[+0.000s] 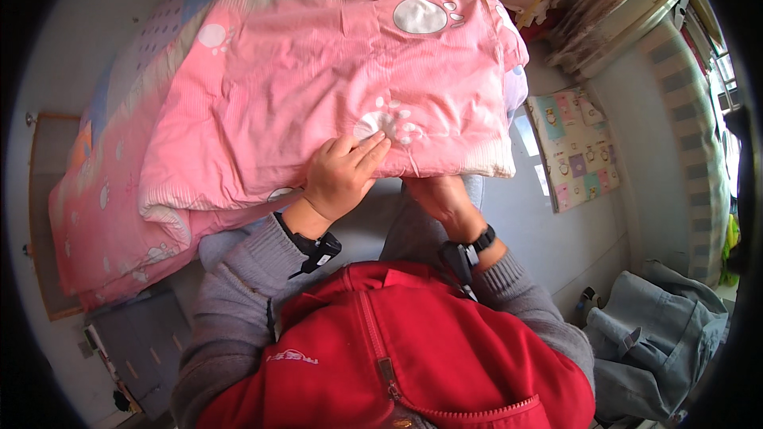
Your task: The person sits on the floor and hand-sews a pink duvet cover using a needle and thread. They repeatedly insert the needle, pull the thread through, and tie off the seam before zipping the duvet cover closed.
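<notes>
A pink quilt (318,71) with white paw prints spreads out in front of me, its near edge running over my lap. My left hand (343,173) lies on top of it close to that edge, fingers stretched out toward a paw print. To its right, my right hand (442,197) reaches under the quilt's edge, and its fingers are hidden beneath the cloth. A short pale strand or tie (412,164) shows on the edge between my hands.
On the right, a patterned mat or board (574,149) rests against the pale floor and wall. Grey-blue clothing (652,342) is heaped at the lower right. A beige curtain (624,20) hangs at the far right. A grey panel (143,342) stands at the lower left.
</notes>
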Demonstrator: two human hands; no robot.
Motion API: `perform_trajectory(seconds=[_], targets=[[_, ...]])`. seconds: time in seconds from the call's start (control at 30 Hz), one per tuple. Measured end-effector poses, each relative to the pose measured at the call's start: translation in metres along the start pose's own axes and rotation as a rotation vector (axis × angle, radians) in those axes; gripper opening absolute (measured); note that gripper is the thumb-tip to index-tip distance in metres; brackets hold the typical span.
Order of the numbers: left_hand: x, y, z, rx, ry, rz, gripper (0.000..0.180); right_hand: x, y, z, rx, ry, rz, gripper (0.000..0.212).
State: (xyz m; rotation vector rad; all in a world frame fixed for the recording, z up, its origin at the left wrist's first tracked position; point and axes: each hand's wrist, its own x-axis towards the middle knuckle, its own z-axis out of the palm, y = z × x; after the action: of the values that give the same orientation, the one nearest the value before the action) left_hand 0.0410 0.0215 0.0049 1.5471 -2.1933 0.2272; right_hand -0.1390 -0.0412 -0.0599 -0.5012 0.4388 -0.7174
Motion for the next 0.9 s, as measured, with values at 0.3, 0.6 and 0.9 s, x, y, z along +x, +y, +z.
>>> perform_trajectory(seconds=[0.3, 0.6, 0.9], targets=[[-0.004, 0.005, 0.011, 0.029, 0.058, 0.03, 0.05, -0.044, -0.08, 0.015, -1.432, 0.085, -0.708, 0.005], [-0.006, 0.003, 0.013, 0.036, 0.15, 0.057, 0.029, 0.034, -0.049, 0.041, -1.739, -0.13, -0.876, 0.006], [-0.009, 0.004, 0.016, 0.014, 0.073, 0.025, 0.03, 0.021, -0.06, 0.079, -1.409, -0.212, -1.062, 0.014]])
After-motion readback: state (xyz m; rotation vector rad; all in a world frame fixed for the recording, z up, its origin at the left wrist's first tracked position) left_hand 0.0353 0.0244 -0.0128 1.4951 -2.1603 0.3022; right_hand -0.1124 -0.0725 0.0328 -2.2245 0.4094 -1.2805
